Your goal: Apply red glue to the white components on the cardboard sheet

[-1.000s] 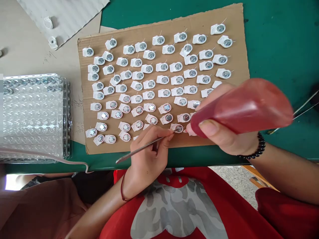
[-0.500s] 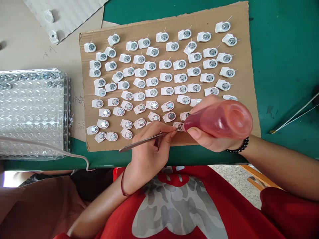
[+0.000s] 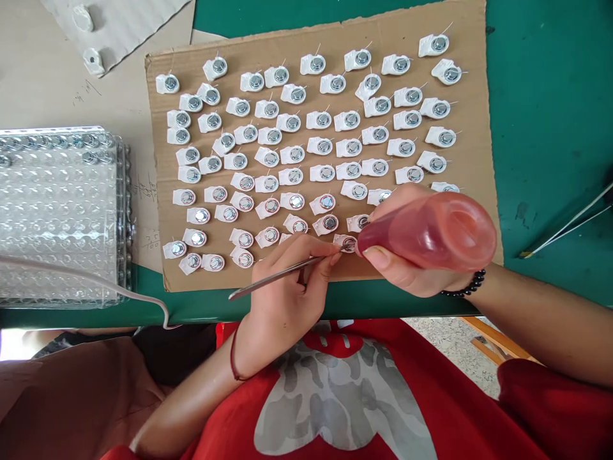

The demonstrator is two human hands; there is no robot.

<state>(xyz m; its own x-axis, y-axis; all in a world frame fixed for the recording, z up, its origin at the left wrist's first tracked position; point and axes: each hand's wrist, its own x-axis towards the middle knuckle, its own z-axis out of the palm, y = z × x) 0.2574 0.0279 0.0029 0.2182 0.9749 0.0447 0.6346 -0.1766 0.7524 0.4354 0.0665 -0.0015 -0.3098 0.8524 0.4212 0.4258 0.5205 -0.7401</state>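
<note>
My left hand is closed on metal tweezers, whose tip reaches a small white piece with a round metal disc near the cardboard's front edge. Wrapped round a squeeze bottle of red liquid, my right hand holds it tilted, its narrow end beside that same piece. The bottle hides part of the piece. Several similar white pieces with metal discs lie in loose rows on the brown cardboard sheet, many with a thin wire sticking out.
Stacked clear plastic trays stand at the left, with a pale cable across them. Another pair of tweezers lies at the right on the green table. Two white pieces rest on a white sheet. Someone's clothed leg shows lower left.
The bottle and my right hand have shifted slightly right. The view has moved a little nearer the cardboard. The tweezers stay at the same piece.
</note>
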